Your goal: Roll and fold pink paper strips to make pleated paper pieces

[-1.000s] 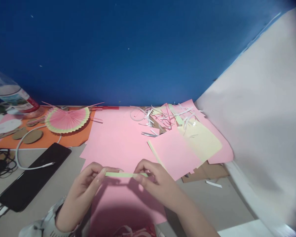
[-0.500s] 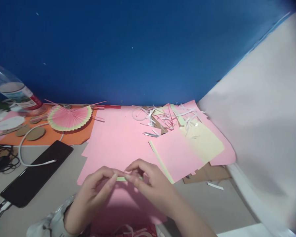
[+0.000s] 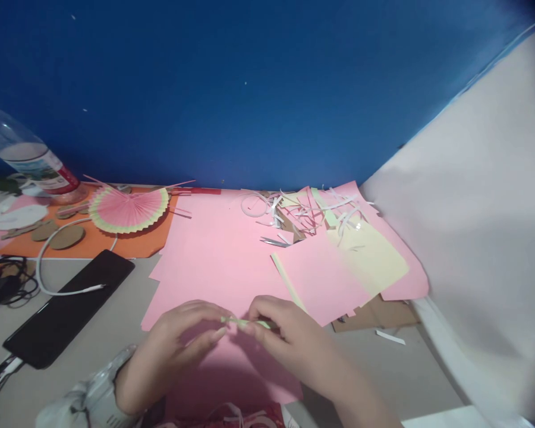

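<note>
A narrow folded strip of light green paper (image 3: pixel 263 324) is pinched between the thumb and fingers of my right hand (image 3: pixel 294 342). Its left end reaches the fingertips of my left hand (image 3: pixel 182 342), whose thumb and index finger stand slightly apart around it; contact there is hard to make out. Both hands are above a large pink paper sheet (image 3: pixel 205 249). To their right lies a pink sheet with a pale green edge (image 3: pixel 321 273), and scissors (image 3: pixel 274 241) rest just behind it, partly under paper scraps.
A pleated pink-and-yellow paper fan (image 3: pixel 129 211) lies on orange paper (image 3: pixel 154 244) at back left, beside cardboard discs (image 3: pixel 66 236) and a plastic bottle (image 3: pixel 35 163). A phone (image 3: pixel 69 309) with a white cable (image 3: pixel 38 264) is at left. Paper strips (image 3: pixel 298 214) are heaped at back right.
My left thumb has come away from the strip, and my right hand has shifted slightly right with it. More of the strip's left end shows. The view has shifted a little.
</note>
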Demonstrator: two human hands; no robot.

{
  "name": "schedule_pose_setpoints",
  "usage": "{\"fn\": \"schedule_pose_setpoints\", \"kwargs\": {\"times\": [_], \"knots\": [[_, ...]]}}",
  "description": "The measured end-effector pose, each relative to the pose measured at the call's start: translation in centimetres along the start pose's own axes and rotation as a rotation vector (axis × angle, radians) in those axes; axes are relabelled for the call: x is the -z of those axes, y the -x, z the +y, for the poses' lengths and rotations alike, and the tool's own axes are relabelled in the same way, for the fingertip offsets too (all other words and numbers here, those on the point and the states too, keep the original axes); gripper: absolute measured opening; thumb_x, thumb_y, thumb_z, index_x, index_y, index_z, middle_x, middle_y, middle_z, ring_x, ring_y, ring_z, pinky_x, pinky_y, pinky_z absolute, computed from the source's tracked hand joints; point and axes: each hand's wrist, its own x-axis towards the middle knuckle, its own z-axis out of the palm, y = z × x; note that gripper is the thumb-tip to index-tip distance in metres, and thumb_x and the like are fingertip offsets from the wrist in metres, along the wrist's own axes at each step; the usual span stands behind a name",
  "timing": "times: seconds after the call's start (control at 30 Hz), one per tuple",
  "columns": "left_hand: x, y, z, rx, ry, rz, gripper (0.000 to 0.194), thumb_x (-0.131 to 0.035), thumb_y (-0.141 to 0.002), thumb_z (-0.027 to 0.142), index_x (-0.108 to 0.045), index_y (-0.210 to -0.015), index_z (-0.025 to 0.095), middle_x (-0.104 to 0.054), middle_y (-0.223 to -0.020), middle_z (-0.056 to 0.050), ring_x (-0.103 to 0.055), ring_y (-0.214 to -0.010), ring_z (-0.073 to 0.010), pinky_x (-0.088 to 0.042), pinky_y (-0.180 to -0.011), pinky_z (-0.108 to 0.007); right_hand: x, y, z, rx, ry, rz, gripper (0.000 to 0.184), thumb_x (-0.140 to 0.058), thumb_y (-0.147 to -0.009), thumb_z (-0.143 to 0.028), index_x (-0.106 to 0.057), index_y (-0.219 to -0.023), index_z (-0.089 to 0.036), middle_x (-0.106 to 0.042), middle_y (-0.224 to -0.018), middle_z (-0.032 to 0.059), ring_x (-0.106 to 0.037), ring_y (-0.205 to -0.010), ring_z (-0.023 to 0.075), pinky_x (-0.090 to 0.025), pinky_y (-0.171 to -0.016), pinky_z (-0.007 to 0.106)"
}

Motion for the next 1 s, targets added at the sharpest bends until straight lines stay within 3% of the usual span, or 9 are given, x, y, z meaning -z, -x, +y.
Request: {"fn": "schedule_pose_setpoints", "kwargs": {"times": [0.07, 0.2, 0.3, 0.37, 0.5, 0.7, 0.8, 0.87, 1.0], "knots": [[1.1, -0.5, 0.1, 0.014, -0.109, -0.115, 0.026, -0.050, -0.086, 0.034, -0.063, -0.107, 0.028, -0.067, -0.110, -0.005, -0.060, -0.103, -0.0199, -0.045, -0.091, -0.029, 0.5, 0.3, 0.2, -0.018, 0.015, 0.022, 0.022, -0.042, -0.092, -0.030, -0.050, -0.073, -0.021, -0.054, -0.071, -0.0043, -0.048, -0.065, 0.0110, -0.030, -0.057, 0.024], [3.5, -1.1, -0.8, 0.045, -0.318, -0.131, 0.034, -0.045, -0.088, 0.039, -0.058, -0.117, 0.030, -0.061, -0.122, -0.004, -0.054, -0.113, -0.0208, -0.041, -0.097, -0.032, 2.0, 1.1, 0.9, -0.065, 0.061, 0.061, 0.026, -0.038, -0.093, -0.030, -0.046, -0.069, -0.021, -0.051, -0.067, -0.0034, -0.047, -0.061, 0.0115, -0.029, -0.053, 0.024], [3.7, -1.1, -2.8, -0.099, -0.565, -0.122, 0.052, -0.051, -0.082, 0.049, -0.047, -0.131, 0.030, -0.043, -0.141, -0.005, -0.034, -0.131, -0.0291, -0.026, -0.107, -0.047, 3.4, 1.7, 1.5, -0.099, 0.085, 0.043, 0.027, -0.039, -0.092, -0.032, -0.046, -0.069, -0.021, -0.050, -0.066, -0.0027, -0.046, -0.059, 0.0118, -0.029, -0.052, 0.024], [2.6, -1.1, -4.3, -0.163, -0.740, -0.076, 0.068, -0.050, -0.078, 0.059, -0.038, -0.137, 0.027, -0.032, -0.147, -0.009, -0.024, -0.135, -0.0338, -0.019, -0.107, -0.055, 4.1, 1.8, 1.7, -0.120, 0.105, 0.018, 0.026, -0.039, -0.092, -0.033, -0.047, -0.070, -0.021, -0.051, -0.067, -0.0023, -0.046, -0.059, 0.0121, -0.029, -0.052, 0.024], [-1.0, -1.1, -6.0, -0.274, -0.928, -0.009, 0.072, -0.044, -0.080, 0.063, -0.033, -0.139, 0.024, -0.023, -0.151, -0.009, -0.015, -0.139, -0.0304, -0.013, -0.109, -0.051, 4.3, 1.3, 2.3, -0.148, 0.107, -0.036, 0.027, -0.039, -0.092, -0.034, -0.051, -0.072, -0.021, -0.055, -0.070, -0.0009, -0.049, -0.064, 0.0131, -0.031, -0.054, 0.024], [-5.4, -1.7, -5.0, -0.249, -0.942, 0.057, 0.068, -0.038, -0.085, 0.056, -0.031, -0.141, 0.017, -0.021, -0.151, -0.014, -0.014, -0.138, -0.0326, -0.017, -0.108, -0.050, 2.9, -0.4, 3.3, -0.103, 0.116, -0.052, 0.024, -0.042, -0.090, -0.031, -0.053, -0.072, -0.021, -0.061, -0.077, -0.0008, -0.053, -0.069, 0.0142, -0.033, -0.059, 0.024], [-8.3, -1.4, -3.8, -0.212, -0.935, 0.100, 0.068, -0.033, -0.086, 0.057, -0.044, -0.132, 0.010, -0.030, -0.146, -0.020, -0.022, -0.135, -0.0378, -0.017, -0.106, -0.056, 2.7, -1.6, 3.1, -0.044, 0.139, -0.025, 0.022, -0.042, -0.089, -0.029, -0.055, -0.073, -0.021, -0.061, -0.076, -0.0017, -0.054, -0.069, 0.0134, -0.034, -0.059, 0.024], [-10.3, -1.0, -2.9, -0.191, -0.926, 0.119, 0.068, -0.031, -0.086, 0.057, -0.052, -0.125, 0.006, -0.047, -0.134, -0.023, -0.035, -0.128, -0.0395, -0.020, -0.103, -0.058, 2.4, -2.8, 3.0, 0.009, 0.108, -0.034, 0.021, -0.043, -0.089, -0.027, -0.057, -0.075, -0.021, -0.063, -0.078, -0.0022, -0.055, -0.071, 0.0128, -0.035, -0.061, 0.024], [-11.9, -0.6, -2.0, -0.209, -0.897, 0.114, 0.069, -0.033, -0.083, 0.063, -0.052, -0.127, 0.012, -0.055, -0.129, -0.014, -0.048, -0.120, -0.0337, -0.033, -0.100, -0.048, 1.0, -6.3, 3.4, 0.041, -0.002, -0.126, 0.018, -0.045, -0.086, -0.028, -0.058, -0.078, -0.020, -0.065, -0.077, -0.0010, -0.058, -0.066, 0.0120, -0.038, -0.059, 0.023]]}}
